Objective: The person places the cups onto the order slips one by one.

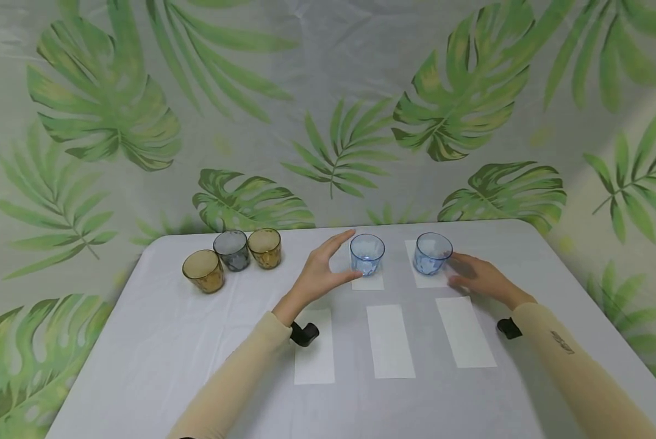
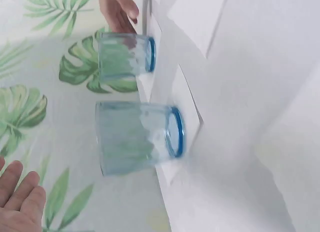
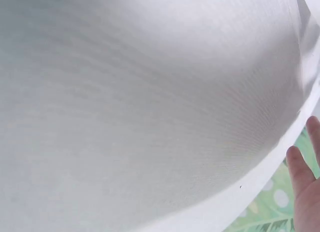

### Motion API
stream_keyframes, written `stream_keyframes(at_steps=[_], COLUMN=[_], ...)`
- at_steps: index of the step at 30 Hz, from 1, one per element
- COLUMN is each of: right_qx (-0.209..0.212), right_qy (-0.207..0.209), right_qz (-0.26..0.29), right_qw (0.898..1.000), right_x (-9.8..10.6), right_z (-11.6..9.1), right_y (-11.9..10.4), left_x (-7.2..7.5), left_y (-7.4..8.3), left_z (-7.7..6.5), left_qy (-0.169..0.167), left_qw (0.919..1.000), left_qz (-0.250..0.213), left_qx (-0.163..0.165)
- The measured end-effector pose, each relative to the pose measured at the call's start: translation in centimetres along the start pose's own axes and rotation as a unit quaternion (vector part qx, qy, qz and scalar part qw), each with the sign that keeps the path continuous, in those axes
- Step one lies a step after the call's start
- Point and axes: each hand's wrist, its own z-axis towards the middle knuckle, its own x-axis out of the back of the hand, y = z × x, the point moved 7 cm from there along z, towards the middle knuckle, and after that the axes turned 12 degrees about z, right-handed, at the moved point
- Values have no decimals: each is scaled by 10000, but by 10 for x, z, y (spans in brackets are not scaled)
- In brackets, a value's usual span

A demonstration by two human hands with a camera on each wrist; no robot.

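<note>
Just past the left hand (image 1: 318, 274), whose thumb and fingers stand wide apart, one blue glass (image 1: 367, 259) sits partly covered in the head view by the tip of the thumb; whether skin meets glass there I cannot tell, though from the left wrist the other fingers, cut off at the edge, lie well clear of it. Beside the fingertips of the right hand (image 1: 486, 279) is a second blue glass (image 1: 432, 257); these fingers are held apart from the thumb, and whether they touch its side is hard to make out. From the right wrist only two right fingertips show, spread and cropped at the border. Both blue glasses stand upright between the two sets of fingers, clear enough to let the surroundings show through, each on a rear white card that its base partly hides. Well off to the left of the left fingers, two amber glasses (image 1: 203, 271) and a grey glass (image 1: 231, 250) stand close together, the grey one in the middle. Nearer the person than either set of fingers, three front white cards (image 1: 391, 341) lie in a row on the table (image 1: 251, 390), the left one partly blocked by a black wrist camera (image 1: 304, 334). Beyond all the fingers hangs a leaf-print cloth (image 1: 355, 73).
</note>
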Motion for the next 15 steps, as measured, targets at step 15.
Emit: stream_keyframes(at_steps=[15], right_qx=[187], right_qy=[41], right_qz=[123], right_qw=[9997], right_x=[-1], right_z=[-22], right_y=[-2], left_x=[39], left_y=[-44], left_z=[-37], left_qy=[-41], left_qw=[9976], left_qz=[232], left_qx=[648])
